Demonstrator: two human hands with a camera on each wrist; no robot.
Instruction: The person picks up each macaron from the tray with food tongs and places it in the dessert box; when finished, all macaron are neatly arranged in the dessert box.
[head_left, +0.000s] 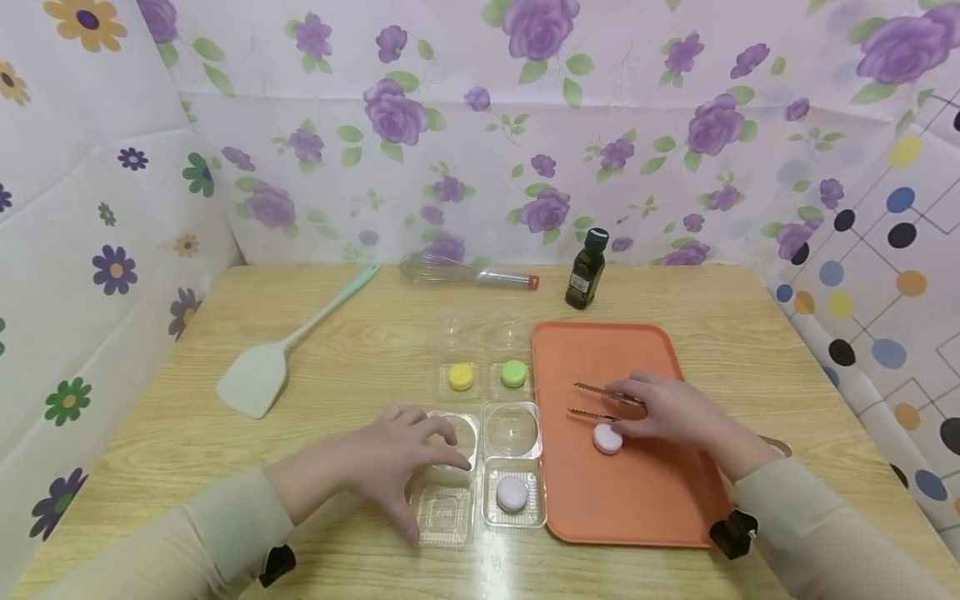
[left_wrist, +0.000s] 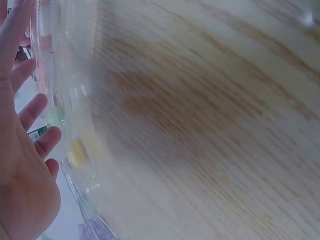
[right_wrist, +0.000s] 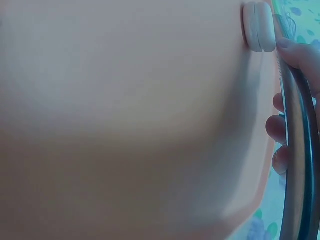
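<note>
My right hand grips metal tongs above an orange tray. The tongs' arms stand apart, tips pointing left. Close by the lower arm and my thumb, a pale lilac macaron lies on the tray, outside the tongs. With fingers and thumb spread, my left hand hovers over the left edge of the clear plastic boxes and holds nothing; whether a fingertip touches the plastic I cannot tell. One box compartment contains another pale macaron. Farther back, a yellow macaron and a green macaron sit in clear compartments.
Toward the back stand a dark bottle and, lying flat, a whisk. A pale spatula with a green handle rests on the left of the wooden table. Flowered cloth hangs behind.
</note>
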